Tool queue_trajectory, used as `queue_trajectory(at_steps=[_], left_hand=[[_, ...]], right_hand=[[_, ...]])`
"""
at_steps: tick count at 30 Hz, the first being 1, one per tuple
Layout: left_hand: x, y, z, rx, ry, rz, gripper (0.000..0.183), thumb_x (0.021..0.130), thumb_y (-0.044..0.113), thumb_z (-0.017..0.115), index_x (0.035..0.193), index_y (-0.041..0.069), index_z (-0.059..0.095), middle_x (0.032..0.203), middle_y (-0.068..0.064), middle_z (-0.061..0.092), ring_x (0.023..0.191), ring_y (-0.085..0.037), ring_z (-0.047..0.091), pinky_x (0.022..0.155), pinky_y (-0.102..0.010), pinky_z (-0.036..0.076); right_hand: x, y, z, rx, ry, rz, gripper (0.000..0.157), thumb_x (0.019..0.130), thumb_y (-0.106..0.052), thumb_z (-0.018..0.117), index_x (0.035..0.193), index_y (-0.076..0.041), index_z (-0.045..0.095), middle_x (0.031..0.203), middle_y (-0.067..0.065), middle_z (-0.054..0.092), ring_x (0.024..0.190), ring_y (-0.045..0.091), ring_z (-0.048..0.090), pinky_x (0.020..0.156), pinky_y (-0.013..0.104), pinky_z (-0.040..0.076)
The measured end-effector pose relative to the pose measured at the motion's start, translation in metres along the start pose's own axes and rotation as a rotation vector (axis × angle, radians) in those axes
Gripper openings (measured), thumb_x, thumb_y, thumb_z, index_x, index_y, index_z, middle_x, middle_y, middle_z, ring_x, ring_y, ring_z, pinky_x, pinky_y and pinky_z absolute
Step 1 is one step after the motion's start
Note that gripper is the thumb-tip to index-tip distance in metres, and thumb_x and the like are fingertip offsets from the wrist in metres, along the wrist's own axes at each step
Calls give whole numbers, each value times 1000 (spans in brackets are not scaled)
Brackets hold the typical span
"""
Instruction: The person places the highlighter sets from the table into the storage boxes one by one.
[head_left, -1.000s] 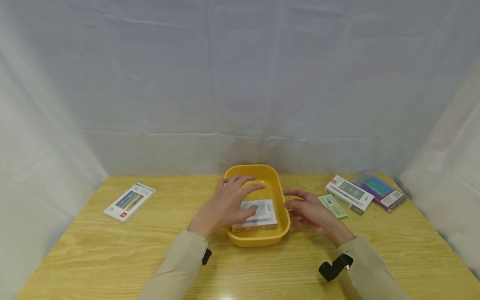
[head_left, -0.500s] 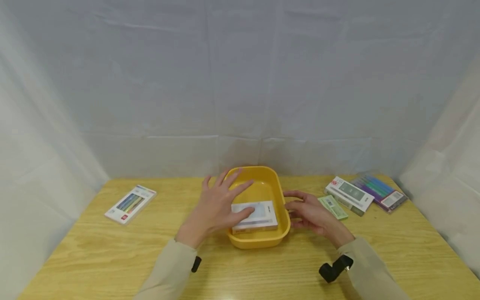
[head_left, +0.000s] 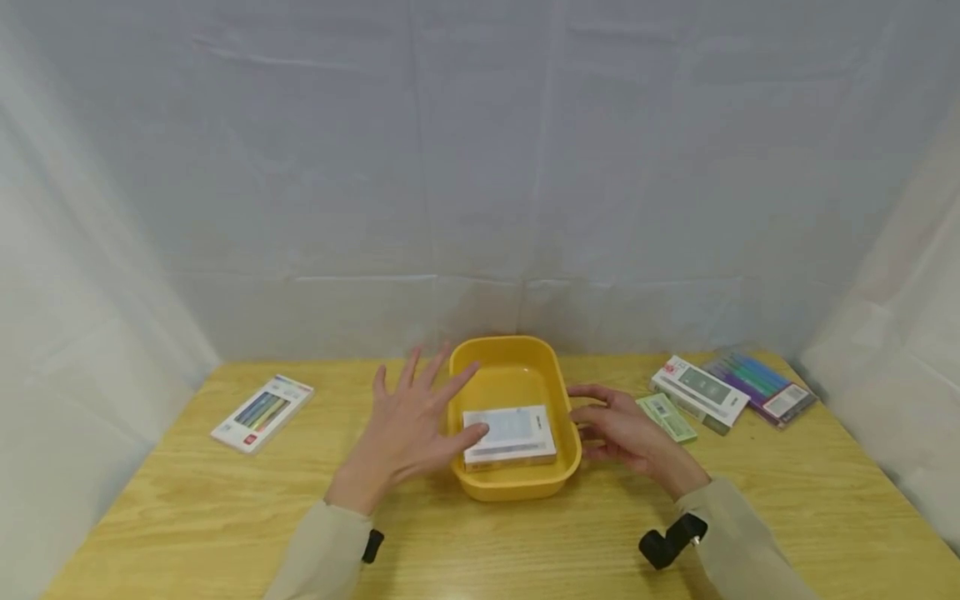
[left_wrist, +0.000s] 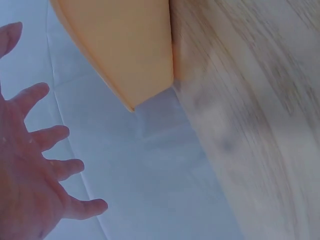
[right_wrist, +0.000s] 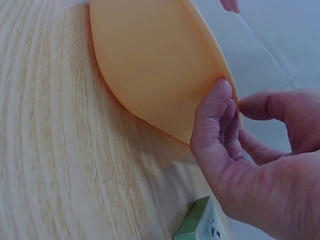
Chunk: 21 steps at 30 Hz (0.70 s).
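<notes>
In the head view a yellow plastic bin (head_left: 517,492) stands mid-table with a flat white box (head_left: 510,435) lying inside. My left hand (head_left: 408,433) is spread wide at the bin's left side, its thumb overlapping the left rim in this view. The left wrist view shows this hand (left_wrist: 30,160) holding nothing, fingers apart. On the other side, my right hand (head_left: 622,429) has bent fingers at the bin's right rim. In the right wrist view its fingertips (right_wrist: 220,92) pinch that rim.
Right of the bin lie a small green box (head_left: 667,417), a white-and-grey box (head_left: 701,392) and a clear pack of coloured pens (head_left: 761,383). A white pack of coloured pencils (head_left: 262,412) lies at the left. A white curtain (head_left: 480,167) hangs behind the table.
My left hand has moved from over the bin and its white box leftward to the bin's left edge, its fingers spreading. The right hand stays at the right rim.
</notes>
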<state>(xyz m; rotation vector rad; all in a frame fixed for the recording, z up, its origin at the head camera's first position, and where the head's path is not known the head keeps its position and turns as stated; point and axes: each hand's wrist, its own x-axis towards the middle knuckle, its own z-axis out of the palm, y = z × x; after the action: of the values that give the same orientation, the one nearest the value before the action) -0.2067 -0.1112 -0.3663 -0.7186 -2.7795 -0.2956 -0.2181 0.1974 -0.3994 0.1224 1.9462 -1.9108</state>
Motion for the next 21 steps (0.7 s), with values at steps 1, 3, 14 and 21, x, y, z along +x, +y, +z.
queue_trajectory(at_steps=[1,3,14,21], left_hand=[[-1,-1,0,0,-5,-5,79,91,73,50,159,37,35,170,-9,23,155,-48,20,109,-83,18],[-4,-3,0,4,-10,-13,79,91,73,50,159,37,34,170,-9,24,155,-49,19,109,-83,18],[-16,-19,0,16,-9,-63,79,90,71,52,159,36,36,170,-10,23,154,-50,18,110,-83,17],[-22,-37,-1,43,6,-83,77,91,69,53,158,35,37,170,-11,25,154,-50,19,108,-84,18]], right_hand=[[0,0,0,-1,0,1,56,98,-14,59,151,-6,41,117,12,68,87,17,70,69,30,61],[0,1,0,0,-1,3,56,99,-14,59,151,-6,41,117,12,69,87,18,70,69,30,61],[-2,2,1,14,-3,4,57,98,-13,59,151,-6,40,110,9,70,86,17,70,68,29,61],[-1,1,0,6,2,-3,56,99,-14,59,151,-7,41,113,9,70,86,16,71,69,30,62]])
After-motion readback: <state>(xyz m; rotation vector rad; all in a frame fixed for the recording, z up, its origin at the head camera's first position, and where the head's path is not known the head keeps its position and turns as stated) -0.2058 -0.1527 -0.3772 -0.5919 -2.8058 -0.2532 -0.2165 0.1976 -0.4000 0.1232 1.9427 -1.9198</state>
